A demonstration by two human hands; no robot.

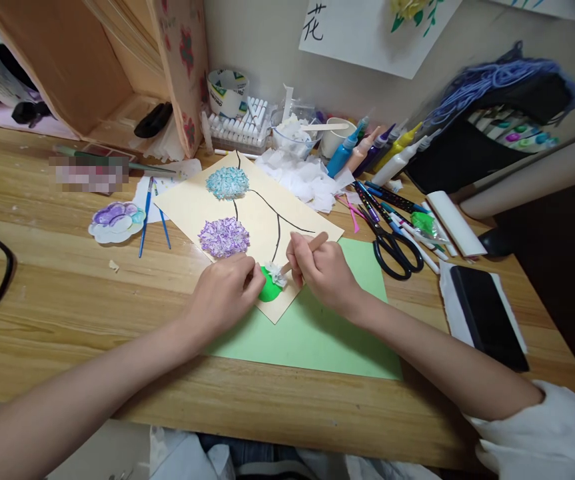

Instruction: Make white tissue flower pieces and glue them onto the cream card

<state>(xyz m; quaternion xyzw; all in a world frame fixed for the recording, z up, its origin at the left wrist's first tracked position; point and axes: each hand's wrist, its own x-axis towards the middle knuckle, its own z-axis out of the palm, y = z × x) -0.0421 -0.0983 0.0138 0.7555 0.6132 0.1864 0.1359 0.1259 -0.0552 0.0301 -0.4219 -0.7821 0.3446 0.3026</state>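
A cream card (262, 227) lies turned cornerwise on a light green sheet (337, 347). It bears a blue textured flower (228, 183), a purple one (224, 237), black drawn stems and a green circle (270, 291). My right hand (324, 270) grips a wooden craft stick (318, 241), its lower end at a white crumpled paper tuft (276, 274) on the circle's upper edge. Beside the circle on the left, my left hand (230, 290) rests on the card with curled fingers and thumb drawn in; whatever they may hold is hidden.
Black scissors (396, 253), pens and a phone (487, 317) lie at right. Behind the card are torn white paper (300, 177), a plastic cup (294, 137) and paint bottles (342, 152). Brushes (146, 220) and a painted palette (116, 222) lie at left.
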